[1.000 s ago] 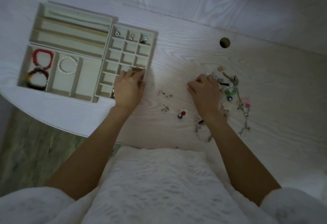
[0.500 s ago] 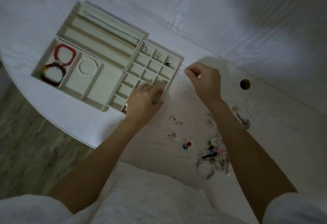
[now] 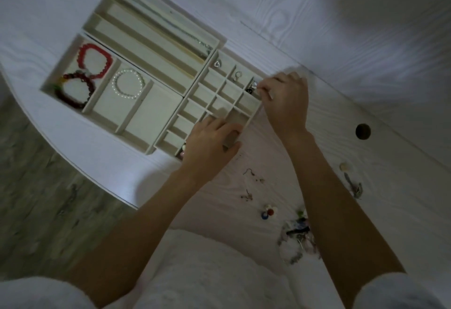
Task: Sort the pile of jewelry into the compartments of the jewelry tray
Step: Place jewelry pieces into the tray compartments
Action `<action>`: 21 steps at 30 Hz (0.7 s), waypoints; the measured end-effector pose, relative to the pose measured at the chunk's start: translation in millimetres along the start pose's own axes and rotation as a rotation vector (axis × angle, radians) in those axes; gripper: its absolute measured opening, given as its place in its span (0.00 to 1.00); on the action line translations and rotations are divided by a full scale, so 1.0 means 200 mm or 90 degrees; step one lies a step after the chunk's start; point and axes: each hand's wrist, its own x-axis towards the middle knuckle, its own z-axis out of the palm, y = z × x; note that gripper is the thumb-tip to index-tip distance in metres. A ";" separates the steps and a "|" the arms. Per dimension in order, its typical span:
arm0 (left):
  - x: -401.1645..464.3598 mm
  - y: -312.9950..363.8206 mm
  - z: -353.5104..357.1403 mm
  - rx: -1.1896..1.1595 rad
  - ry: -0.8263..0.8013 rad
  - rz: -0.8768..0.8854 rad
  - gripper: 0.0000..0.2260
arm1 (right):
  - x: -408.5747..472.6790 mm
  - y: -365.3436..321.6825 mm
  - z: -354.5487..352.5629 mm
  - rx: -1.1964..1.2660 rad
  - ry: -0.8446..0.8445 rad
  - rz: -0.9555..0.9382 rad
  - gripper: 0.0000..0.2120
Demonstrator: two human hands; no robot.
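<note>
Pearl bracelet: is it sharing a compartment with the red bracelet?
No, the pearl bracelet lies alone in its compartment, with a divider between it and the red bracelet.

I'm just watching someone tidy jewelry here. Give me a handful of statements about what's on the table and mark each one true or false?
1. The pearl bracelet lies alone in its tray compartment. True.
2. The red bracelet lies loose on the table beside the pile. False: it sits in a compartment of the jewelry tray, next to a dark beaded bracelet.
3. The right hand is over the small-compartment grid at the tray's corner. True.
4. The left hand is raised in the air, away from the tray. False: it rests on the tray's near edge.
5. All jewelry is already sorted. False: a pile of jewelry remains on the table.
</note>
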 end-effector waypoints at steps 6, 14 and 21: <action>0.02 0.01 -0.01 -0.025 0.036 0.012 0.14 | 0.03 0.04 -0.12 0.023 -0.030 -0.020 0.09; 0.03 0.01 0.02 -0.039 0.041 0.017 0.12 | 0.03 0.02 -0.11 0.009 0.015 0.026 0.07; 0.04 0.01 0.02 -0.036 0.038 0.015 0.11 | 0.08 -0.04 -0.02 -0.145 -0.042 0.016 0.07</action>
